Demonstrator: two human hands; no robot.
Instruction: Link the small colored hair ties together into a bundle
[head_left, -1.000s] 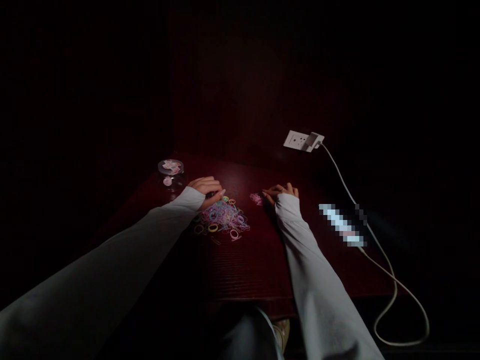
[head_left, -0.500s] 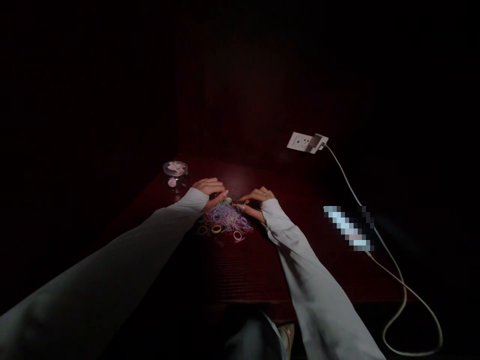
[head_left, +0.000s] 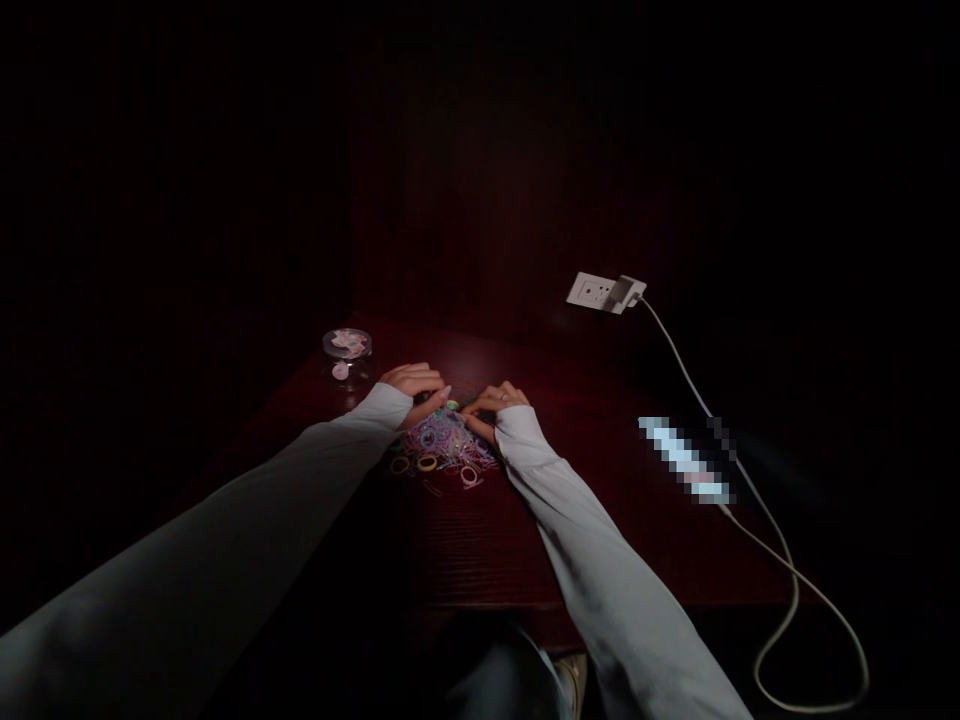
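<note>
A loose pile of colourful small bands (head_left: 442, 440), mostly purple, lies on the dark red table (head_left: 480, 560), with yellow and pink rings around its near edge. My left hand (head_left: 420, 390) is at the pile's far left, fingers bent and closed towards the thumb; what it holds, if anything, is too small to make out. At the far right side of the pile, my right hand (head_left: 493, 407) has its thumb and index finger together in a pinch, their tips over the bands. Whatever lies between those fingertips cannot be made out.
A clear jar (head_left: 347, 358) with a lid stands at the back left. On the right lies a blurred, lit device (head_left: 686, 460) with a white cable (head_left: 776, 530) running to a plug in a wall socket (head_left: 592, 291). The surroundings are very dark.
My right hand has moved left, nearer to my left hand, and its thumb and index finger have come closer together. The view has shifted slightly.
</note>
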